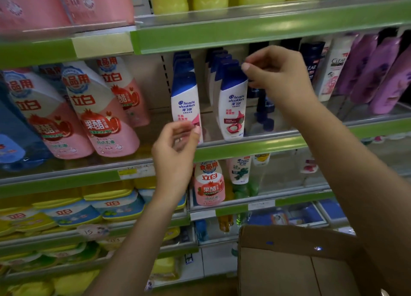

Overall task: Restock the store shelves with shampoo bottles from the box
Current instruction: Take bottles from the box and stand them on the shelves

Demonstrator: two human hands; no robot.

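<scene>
White-and-blue shampoo bottles: I see two rows on the middle shelf (251,145), front left bottle (185,104), front right bottle (233,109).
Right hand (278,73): grip pinching the blue cap of the front right bottle, thumb on its near side.
Left hand (175,149): grip loosely curled, grasping nothing, fingertips just at the front left bottle's base.
Box (295,264): cardboard, open, lower right, below the shelves.
</scene>
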